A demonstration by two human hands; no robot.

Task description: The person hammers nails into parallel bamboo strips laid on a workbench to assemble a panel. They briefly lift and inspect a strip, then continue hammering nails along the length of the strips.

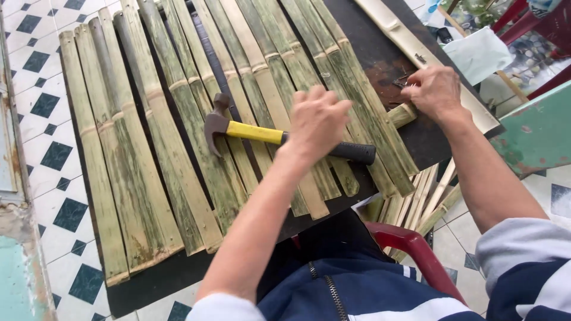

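A single head-worn camera looks steeply down and forward from close above the person's lap, taking in the bench (pixel 404 134) and the tiled floor (pixel 41 107) beside it.

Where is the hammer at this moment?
In the head view the hammer lies crosswise on the bamboo slats near the middle, its yellow-and-black handle under the left hand, its head pointing left.

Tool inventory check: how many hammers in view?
1. The yellow-handled claw hammer with black grip lies across the green split-bamboo slats, under the left hand. Others may be hidden beneath the slats.
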